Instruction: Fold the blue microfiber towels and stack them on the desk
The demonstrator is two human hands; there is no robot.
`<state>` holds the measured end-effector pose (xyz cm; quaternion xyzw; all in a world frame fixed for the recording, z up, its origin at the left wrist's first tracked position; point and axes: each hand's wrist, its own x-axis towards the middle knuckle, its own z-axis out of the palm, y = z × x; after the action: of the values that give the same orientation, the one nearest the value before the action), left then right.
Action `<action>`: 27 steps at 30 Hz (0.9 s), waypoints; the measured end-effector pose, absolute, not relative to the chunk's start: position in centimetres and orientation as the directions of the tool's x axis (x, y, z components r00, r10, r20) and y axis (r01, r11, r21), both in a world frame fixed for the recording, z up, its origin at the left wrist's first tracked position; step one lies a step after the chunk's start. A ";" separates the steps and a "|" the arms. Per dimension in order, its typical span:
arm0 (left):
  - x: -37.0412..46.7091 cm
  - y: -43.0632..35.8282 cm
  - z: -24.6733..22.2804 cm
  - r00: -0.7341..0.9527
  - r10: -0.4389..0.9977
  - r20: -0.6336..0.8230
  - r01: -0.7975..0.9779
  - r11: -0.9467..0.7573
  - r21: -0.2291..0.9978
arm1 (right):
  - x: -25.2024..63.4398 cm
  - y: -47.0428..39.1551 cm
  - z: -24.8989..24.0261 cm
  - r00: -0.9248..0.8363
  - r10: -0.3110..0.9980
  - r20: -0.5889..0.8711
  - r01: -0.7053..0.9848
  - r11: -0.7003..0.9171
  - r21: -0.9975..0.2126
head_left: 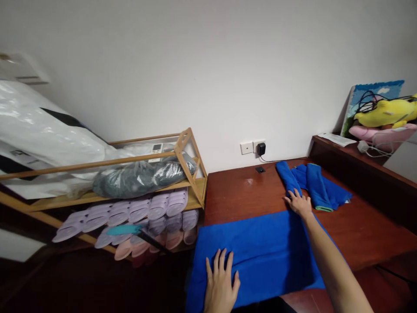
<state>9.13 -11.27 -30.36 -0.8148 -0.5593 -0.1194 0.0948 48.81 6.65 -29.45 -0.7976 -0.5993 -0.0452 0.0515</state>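
The spread blue cloth point(247, 254) lies under and between the hands, flat on the reddish-brown surface point(233, 195), its left part reaching past the left hand point(220, 284). That hand rests on the cloth palm down, open, fingers extended and slightly parted, with nothing in its grasp. The right hand point(300, 204) is open too, fingers fanned out at the cloth's far edge, their tips at the near end of a rolled blue cloth point(287, 177); it shows no closed grip, and whether the fingertips press on the roll or only reach it, one cannot tell. Just to the right of that hand lies another blue roll point(317, 187) with a green edge, by a loosely bunched blue cloth point(337, 191). The spread cloth looks light, soft and limp, likely to wrinkle or slide under a dragging palm but hardly fragile; a shallow crease runs right of the left hand's fingers. It would best be taken by its edge or corners, pinched between thumb and fingers, with the other palm steadying the middle. The right forearm covers part of its right side and a shadow darkens the area beside it. The near edge is dim, and the left wrist is cut off below.
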 end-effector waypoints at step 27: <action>9.0 -11.2 -30.8 0.335 0.892 0.305 0.933 -0.358 0.021 | 56.6 -3.9 -29.0 0.482 0.781 0.397 0.825 -0.557 0.096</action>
<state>8.98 -11.18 -30.75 -0.8132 -0.5610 -0.1329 0.0788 56.59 -3.86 -29.05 -0.8590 -0.4675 -0.2016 0.0540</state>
